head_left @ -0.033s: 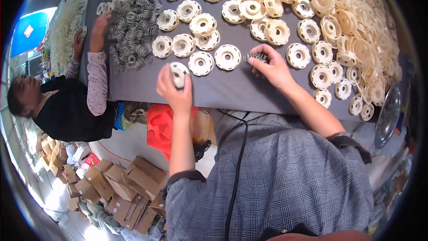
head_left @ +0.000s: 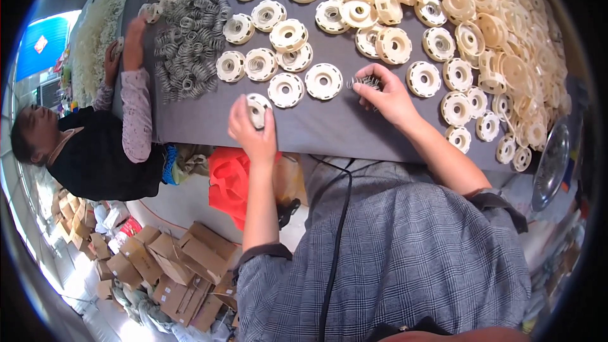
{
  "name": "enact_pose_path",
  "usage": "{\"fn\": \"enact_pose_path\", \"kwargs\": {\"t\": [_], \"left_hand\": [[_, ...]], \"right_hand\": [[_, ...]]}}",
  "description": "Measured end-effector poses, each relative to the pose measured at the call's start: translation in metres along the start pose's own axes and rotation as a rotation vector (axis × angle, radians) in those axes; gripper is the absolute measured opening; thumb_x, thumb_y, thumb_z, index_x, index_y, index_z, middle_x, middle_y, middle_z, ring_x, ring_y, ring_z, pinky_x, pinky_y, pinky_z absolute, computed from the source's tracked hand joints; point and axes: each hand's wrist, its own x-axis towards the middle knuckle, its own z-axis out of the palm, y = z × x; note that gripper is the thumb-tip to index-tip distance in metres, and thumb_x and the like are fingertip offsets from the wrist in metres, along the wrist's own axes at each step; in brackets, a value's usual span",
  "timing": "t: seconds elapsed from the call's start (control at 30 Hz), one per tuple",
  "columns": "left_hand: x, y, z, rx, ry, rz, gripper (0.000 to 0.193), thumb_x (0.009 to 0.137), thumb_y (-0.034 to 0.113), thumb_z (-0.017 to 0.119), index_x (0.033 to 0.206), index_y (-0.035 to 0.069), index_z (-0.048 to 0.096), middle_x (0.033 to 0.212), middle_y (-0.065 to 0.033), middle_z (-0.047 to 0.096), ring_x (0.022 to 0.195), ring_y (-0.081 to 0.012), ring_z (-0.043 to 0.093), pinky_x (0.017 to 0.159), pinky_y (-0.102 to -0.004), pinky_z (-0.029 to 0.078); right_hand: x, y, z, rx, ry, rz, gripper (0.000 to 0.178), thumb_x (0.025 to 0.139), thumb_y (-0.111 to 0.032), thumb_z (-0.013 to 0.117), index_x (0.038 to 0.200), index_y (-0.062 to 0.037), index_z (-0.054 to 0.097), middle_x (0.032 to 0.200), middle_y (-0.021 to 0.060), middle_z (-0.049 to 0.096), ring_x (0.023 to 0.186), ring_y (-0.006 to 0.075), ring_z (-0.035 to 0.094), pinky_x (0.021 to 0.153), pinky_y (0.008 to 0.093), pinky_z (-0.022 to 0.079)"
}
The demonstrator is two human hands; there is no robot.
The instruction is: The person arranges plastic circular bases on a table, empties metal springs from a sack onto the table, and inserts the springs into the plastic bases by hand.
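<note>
My left hand [head_left: 252,132] grips a cream plastic ring-shaped part [head_left: 258,109] with a central hole, tilted just above the table's near edge. In my right hand [head_left: 384,94] are several metal coil springs [head_left: 365,82], poking out between thumb and fingers. Between my hands lie two similar round parts, one flat [head_left: 323,81] and one beside it [head_left: 285,90]. More stand behind them, some with a spring [head_left: 260,64] showing in the middle. Another round part [head_left: 424,79] rests right of my right hand.
Loose springs [head_left: 193,44] lie heaped at the left. A large pile of cream plastic parts [head_left: 506,57] covers the table's right side. A co-worker [head_left: 95,145] reaches past the springs from the left. Cardboard boxes [head_left: 183,278] and a red bag [head_left: 228,180] are below the table.
My left hand has shifted slightly right and down with the ring-shaped part. My right hand stays put. The co-worker's hand has moved a little to the left.
</note>
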Motion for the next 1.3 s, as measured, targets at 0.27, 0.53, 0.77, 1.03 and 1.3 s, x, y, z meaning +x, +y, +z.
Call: {"fn": "enact_pose_path", "kwargs": {"t": [0.27, 0.53, 0.77, 1.03, 1.3], "left_hand": [[0.035, 0.041, 0.018, 0.103, -0.028, 0.175, 0.057, 0.08, 0.029, 0.056, 0.129, 0.009, 0.037, 0.129, -0.0202, 0.035, 0.12, -0.0358, 0.03, 0.098, -0.0469, 0.02], [0.111, 0.086, 0.069, 0.155, -0.111, 0.295, 0.043, 0.081, 0.024, 0.056, 0.122, 0.015, 0.047, 0.115, -0.0155, 0.048, 0.11, -0.0286, 0.043, 0.094, -0.0453, 0.025], [0.06, 0.126, 0.064, -0.171, -0.242, 0.456, 0.045, 0.079, 0.014, 0.055, 0.123, 0.014, 0.046, 0.113, -0.0129, 0.047, 0.108, -0.0272, 0.043, 0.092, -0.0425, 0.028], [0.096, 0.097, 0.07, 0.119, -0.128, 0.252, 0.04, 0.081, 0.012, 0.052, 0.121, 0.016, 0.049, 0.122, -0.015, 0.044, 0.115, -0.0291, 0.039, 0.094, -0.0436, 0.026], [0.011, 0.134, 0.059, -0.172, -0.214, 0.767, 0.034, 0.075, 0.006, 0.053, 0.107, 0.016, 0.061, 0.114, -0.0091, 0.054, 0.113, -0.0226, 0.047, 0.094, -0.0466, 0.033]], "right_hand": [[-0.003, -0.014, -0.003, 0.163, 0.085, -0.042, 0.024, 0.084, -0.016, 0.057, 0.106, -0.0076, 0.059, 0.072, -0.003, 0.055, 0.058, 0.0035, 0.05, 0.051, 0.0173, 0.041], [-0.01, -0.045, -0.061, 0.773, 0.052, 0.116, 0.031, 0.083, -0.03, 0.058, 0.104, -0.0066, 0.056, 0.082, 0.0025, 0.058, 0.059, 0.0093, 0.056, 0.048, 0.024, 0.049], [0.003, -0.045, -0.096, -0.309, 0.331, -0.238, 0.026, 0.072, -0.02, 0.065, 0.093, -0.0063, 0.058, 0.08, 0.0061, 0.058, 0.065, 0.0155, 0.055, 0.062, 0.0259, 0.045], [0.016, -0.056, -0.057, -1.263, 0.298, -0.232, 0.05, 0.071, -0.02, 0.062, 0.119, -0.0184, 0.049, 0.086, 0.0124, 0.052, 0.07, 0.0282, 0.059, 0.062, 0.0365, 0.049], [0.001, -0.045, -0.066, -1.259, 0.247, -0.254, 0.057, 0.071, -0.018, 0.062, 0.124, -0.0222, 0.044, 0.085, 0.0121, 0.051, 0.067, 0.0281, 0.058, 0.058, 0.0367, 0.049]]}}
